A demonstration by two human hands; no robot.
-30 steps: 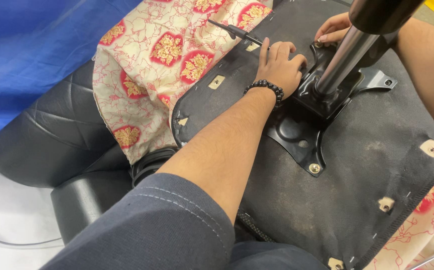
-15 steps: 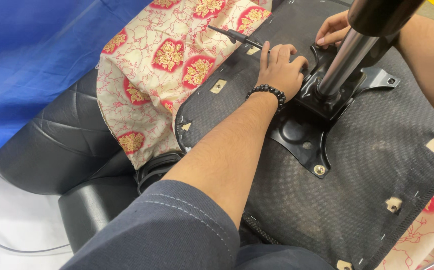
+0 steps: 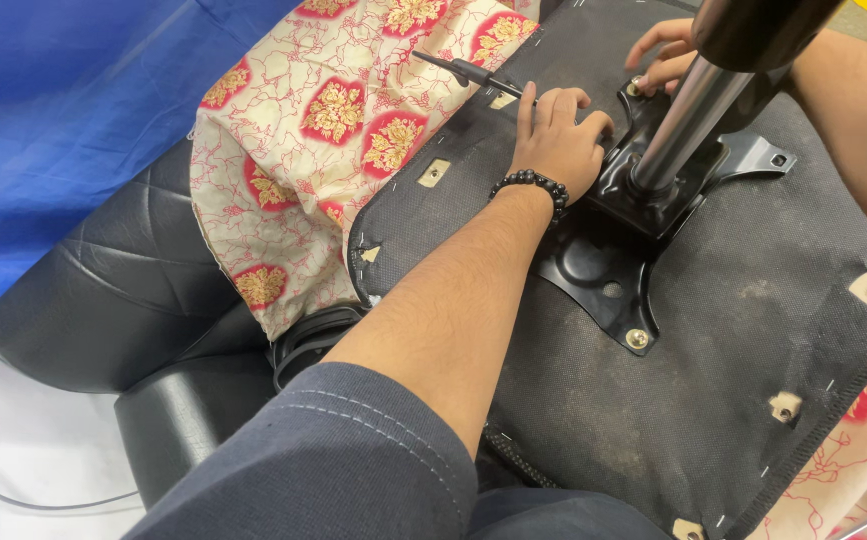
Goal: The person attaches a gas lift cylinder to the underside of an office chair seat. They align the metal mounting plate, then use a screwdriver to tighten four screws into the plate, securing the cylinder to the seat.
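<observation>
Since the frame before, my view has drifted a little toward the chair's left edge; my left hand [image 3: 559, 135] has stayed pressed on the seat underside and my right hand [image 3: 666, 55] has stayed up at the far corner of the mounting plate.

My left fingers are curled shut around the handle of a dark screwdriver [image 3: 469, 72], whose shaft pokes out past my knuckles toward the patterned fabric [image 3: 334, 130]. My right fingers [image 3: 654, 40] are loosely bent, tips pinching at a small screw [image 3: 636, 88] on the plate; I cannot tell how firmly they grip it.

The black metal mounting plate [image 3: 594, 265] lies just under and to the near side of my left palm, with the shiny gas cylinder [image 3: 689, 115] rising between my two hands. I judge the plate and cylinder stiff, heavy and a bit slick, best held by the column or the plate arms. The black seat underside [image 3: 734, 380] looks like rough fabric over a rigid board, bulky rather than fragile. The screw is tiny and easily dropped, so fingertips suit it.
</observation>
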